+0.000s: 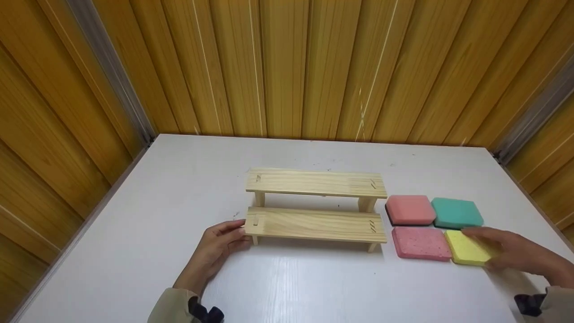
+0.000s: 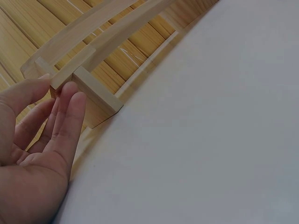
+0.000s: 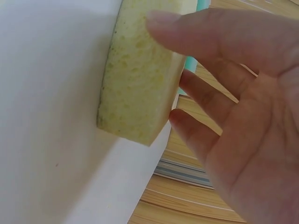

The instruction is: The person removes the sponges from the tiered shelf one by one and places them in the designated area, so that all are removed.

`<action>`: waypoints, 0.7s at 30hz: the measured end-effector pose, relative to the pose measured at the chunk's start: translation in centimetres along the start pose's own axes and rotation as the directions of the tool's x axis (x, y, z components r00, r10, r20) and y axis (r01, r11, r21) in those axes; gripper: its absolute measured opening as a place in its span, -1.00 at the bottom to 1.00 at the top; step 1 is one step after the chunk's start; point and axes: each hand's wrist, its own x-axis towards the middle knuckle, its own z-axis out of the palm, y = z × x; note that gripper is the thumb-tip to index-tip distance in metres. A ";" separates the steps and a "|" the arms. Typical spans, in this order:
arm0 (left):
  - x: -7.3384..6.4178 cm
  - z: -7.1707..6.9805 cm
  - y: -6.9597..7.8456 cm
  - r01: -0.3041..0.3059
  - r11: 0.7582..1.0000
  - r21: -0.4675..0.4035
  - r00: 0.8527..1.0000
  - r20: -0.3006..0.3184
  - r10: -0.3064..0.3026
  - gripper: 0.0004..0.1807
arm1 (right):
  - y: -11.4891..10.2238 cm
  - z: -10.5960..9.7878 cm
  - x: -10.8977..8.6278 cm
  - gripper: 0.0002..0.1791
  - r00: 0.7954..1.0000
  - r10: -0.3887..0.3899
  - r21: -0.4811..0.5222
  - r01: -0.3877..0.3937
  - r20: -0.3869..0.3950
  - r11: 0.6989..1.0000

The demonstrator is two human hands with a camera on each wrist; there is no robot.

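Note:
A pale two-step wooden stand (image 1: 314,224) is on the white table. At the left end of its lower board, my left hand (image 1: 223,243) pinches the edge between thumb and fingers; the left wrist view shows the fingertips (image 2: 70,91) at the board's corner, beside a leg. Over on the right, my right hand (image 1: 515,251) holds a yellow sponge (image 1: 468,248) with the thumb along its near side and the fingers at its far side and top. The right wrist view shows the pitted side of this sponge (image 3: 135,70), with the thumb over it.
Beside the yellow sponge lies a deep pink sponge (image 1: 421,243). Behind these two are a salmon-pink sponge (image 1: 410,209) with a dark underside and a teal sponge (image 1: 457,212). Wood-patterned panels (image 1: 287,67) stand around the white table (image 1: 193,170).

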 end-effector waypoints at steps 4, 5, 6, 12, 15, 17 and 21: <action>0.0 0.0 0.1 0.001 1.000 -0.001 1.000 -0.003 -0.001 -0.48 | -0.1 0.0 -0.1 -0.10 1.000 -0.007 -0.016 0.007 -0.012 1.000; 0.0 0.0 0.1 0.003 1.000 -0.003 1.000 -0.004 -0.003 -0.49 | -0.1 0.0 -0.1 -0.10 1.000 -0.014 -0.020 0.014 -0.015 1.000; 0.0 0.0 0.1 0.003 1.000 -0.004 1.000 -0.005 -0.003 -0.49 | -0.1 0.0 -0.1 -0.10 1.000 -0.015 -0.021 0.015 -0.015 1.000; 0.1 0.1 0.1 0.005 1.000 -0.004 1.000 -0.006 -0.005 -0.51 | -0.2 -0.1 -0.2 -0.09 1.000 0.017 -0.016 -0.017 0.003 1.000; 0.0 0.2 0.1 0.006 1.000 -0.002 1.000 -0.012 -0.006 -0.50 | -0.2 -0.2 -0.3 -0.09 1.000 0.019 -0.026 -0.019 -0.001 0.999; 0.0 0.2 0.2 0.006 1.000 0.002 1.000 -0.015 -0.006 -0.50 | -0.2 -0.3 -0.4 -0.10 1.000 0.006 -0.035 -0.006 -0.016 0.999; -0.1 0.1 0.2 0.004 1.000 0.005 1.000 -0.012 -0.004 -0.50 | -0.3 -0.1 -0.7 -0.16 0.996 -0.040 -0.033 0.038 -0.074 0.999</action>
